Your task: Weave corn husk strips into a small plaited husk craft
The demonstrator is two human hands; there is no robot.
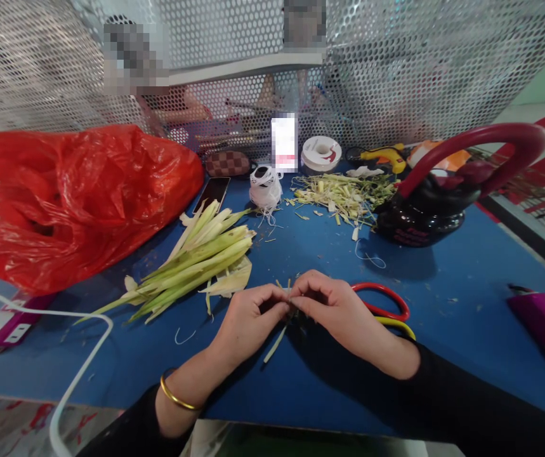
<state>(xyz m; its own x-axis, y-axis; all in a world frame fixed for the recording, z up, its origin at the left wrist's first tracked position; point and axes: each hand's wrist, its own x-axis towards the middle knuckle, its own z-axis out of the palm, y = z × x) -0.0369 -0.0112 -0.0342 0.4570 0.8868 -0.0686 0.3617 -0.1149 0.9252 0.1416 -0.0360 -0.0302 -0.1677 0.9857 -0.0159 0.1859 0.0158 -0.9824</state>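
Note:
My left hand [254,317], with a gold bangle at its wrist, is closed in a pinch above the table. Its fingertips meet those of my right hand [332,306], which is pinched too. Between them is a thin pale green stem [276,344], its lower end sticking out below the fingers. The exact hold is mostly hidden by my fingertips. Scissors [380,288] with red and yellow handles lie partly under my right wrist. To the left of my hands rests a pile of pale green husks [200,257].
Beyond my hands are a white string ball [265,189], a ribbon spool [321,154], a phone [214,192] and plant scraps [343,197]. A black jug [419,219] stands right; a red plastic bag [86,203] fills the left. A white cable [82,374] crosses the front-left edge.

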